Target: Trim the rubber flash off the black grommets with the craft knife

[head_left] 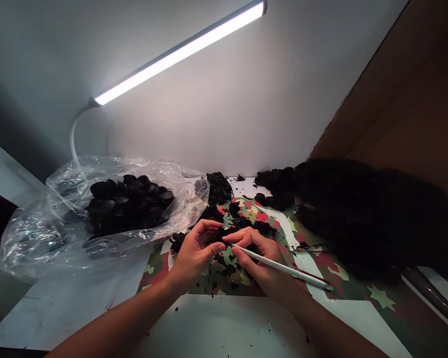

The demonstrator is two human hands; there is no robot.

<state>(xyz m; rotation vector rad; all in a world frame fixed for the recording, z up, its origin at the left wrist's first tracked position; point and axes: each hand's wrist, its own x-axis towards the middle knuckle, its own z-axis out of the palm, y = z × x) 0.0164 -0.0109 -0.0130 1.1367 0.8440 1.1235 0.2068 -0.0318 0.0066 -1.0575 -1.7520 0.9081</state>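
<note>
Near the middle of the work surface, my left hand [196,251] has its thumb and fingers closed around a black ribbed rubber part [218,234], much of it hidden by the fingers. My right hand [263,253] grips a slim white pen-like tool [280,265] between thumb and fingers. The tool's tip points at the rubber part, close to my left thumb; whether it touches cannot be made out. Black scraps [231,271] lie scattered beneath both hands on a camouflage-patterned sheet [246,289].
An open clear plastic bag [186,199] at left holds many black ribbed parts [123,204]. A large dark heap [358,219] fills the right side, before a cardboard panel [406,99]. Black scraps pile up [219,186] at the back. A lit bar lamp [182,52] hangs above.
</note>
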